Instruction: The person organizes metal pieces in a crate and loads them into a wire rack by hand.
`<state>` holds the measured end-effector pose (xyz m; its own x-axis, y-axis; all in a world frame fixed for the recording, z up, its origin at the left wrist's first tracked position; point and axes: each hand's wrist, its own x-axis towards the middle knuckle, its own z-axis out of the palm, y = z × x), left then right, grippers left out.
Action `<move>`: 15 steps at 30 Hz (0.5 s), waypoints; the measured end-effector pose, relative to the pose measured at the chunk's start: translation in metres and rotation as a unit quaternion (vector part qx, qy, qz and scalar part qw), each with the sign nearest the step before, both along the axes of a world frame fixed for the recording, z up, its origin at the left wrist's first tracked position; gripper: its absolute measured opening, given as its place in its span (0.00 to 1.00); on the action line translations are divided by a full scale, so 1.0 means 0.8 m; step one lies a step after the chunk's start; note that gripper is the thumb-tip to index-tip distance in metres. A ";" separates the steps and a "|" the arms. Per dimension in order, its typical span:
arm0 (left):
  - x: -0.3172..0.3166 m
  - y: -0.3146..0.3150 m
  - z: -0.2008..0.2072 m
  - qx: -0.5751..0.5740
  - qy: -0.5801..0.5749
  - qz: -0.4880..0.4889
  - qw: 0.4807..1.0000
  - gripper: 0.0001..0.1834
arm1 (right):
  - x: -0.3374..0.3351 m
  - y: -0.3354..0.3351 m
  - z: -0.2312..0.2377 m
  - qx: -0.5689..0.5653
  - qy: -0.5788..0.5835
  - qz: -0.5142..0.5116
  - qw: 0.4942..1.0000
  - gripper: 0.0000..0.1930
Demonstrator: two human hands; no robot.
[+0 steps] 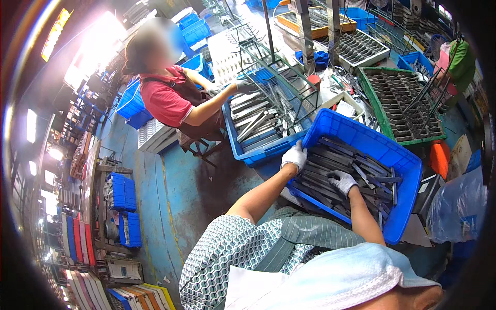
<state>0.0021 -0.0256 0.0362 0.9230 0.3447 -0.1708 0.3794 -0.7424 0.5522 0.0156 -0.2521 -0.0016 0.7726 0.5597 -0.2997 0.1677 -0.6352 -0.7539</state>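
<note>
Up nearest, pale blue cloth (pixel 356 271) | looking like plenty left, with dark bars (pixel 364 178) heaped loosely in blue bin (pixel 409 194); cannot tell finished share | hooking bin's left rim with left hand (pixel 295 156), fingers curled over | resting loosely curved right hand (pixel 342 182) on bars, cannot tell if gripping any | bars directly under right hand, rightward of left

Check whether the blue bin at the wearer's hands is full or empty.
Partly filled: dark bars lie heaped inside the blue bin, but its wall shows bare above them.
</note>
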 end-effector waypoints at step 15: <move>0.000 -0.002 -0.002 0.019 0.010 -0.001 1.000 0.20 | 0.002 -0.003 0.005 -0.006 0.018 0.023 1.000 0.18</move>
